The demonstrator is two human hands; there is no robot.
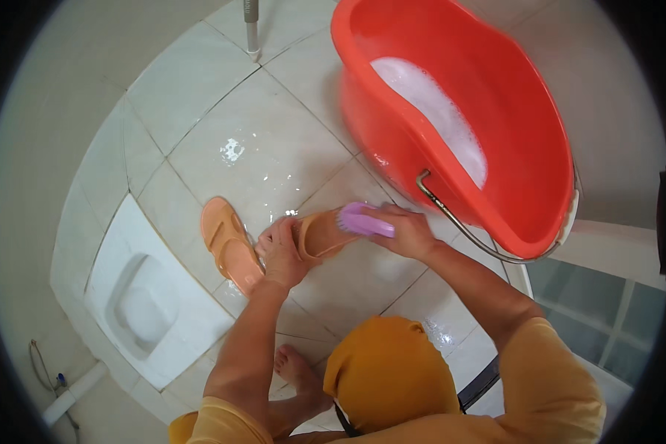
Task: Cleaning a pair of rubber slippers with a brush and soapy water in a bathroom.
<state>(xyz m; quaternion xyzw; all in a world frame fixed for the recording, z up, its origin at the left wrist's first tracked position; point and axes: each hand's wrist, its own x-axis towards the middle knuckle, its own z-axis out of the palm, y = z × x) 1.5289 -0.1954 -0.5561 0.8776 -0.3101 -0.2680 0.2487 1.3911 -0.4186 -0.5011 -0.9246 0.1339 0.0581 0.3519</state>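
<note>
My left hand (pixel 280 251) grips the near end of an orange sandal (pixel 320 235), fingers curled together over its edge and thumb tucked beneath, pinching the sole so that it tilts up off the floor. My right hand (pixel 407 231) closes round the back of a purple scrub brush (pixel 364 220); those fingers are pressed together along the handle, and the bristles sit on the sandal's upper surface, just beyond my left fingertips. So the sandal lies between my two hands, held at one end and brushed at the other.

Just to the outer side of my left fingers, touching or nearly touching my knuckles, the second orange sandal (pixel 229 244) lies flat on the wet tiled floor (pixel 274 133). Farther out on that side sits a white squat toilet pan (pixel 144 296) set into the floor, well apart from my fingers.

Beyond my right fingers stands a large red bucket (pixel 510 148) with soapy foam inside, its metal handle (pixel 459 222) hanging down near the back of my right hand. Below my left wrist my bare foot (pixel 297 370) rests on the tiles. Far ahead of both hands a thin pole (pixel 251 29) stands on the floor.
</note>
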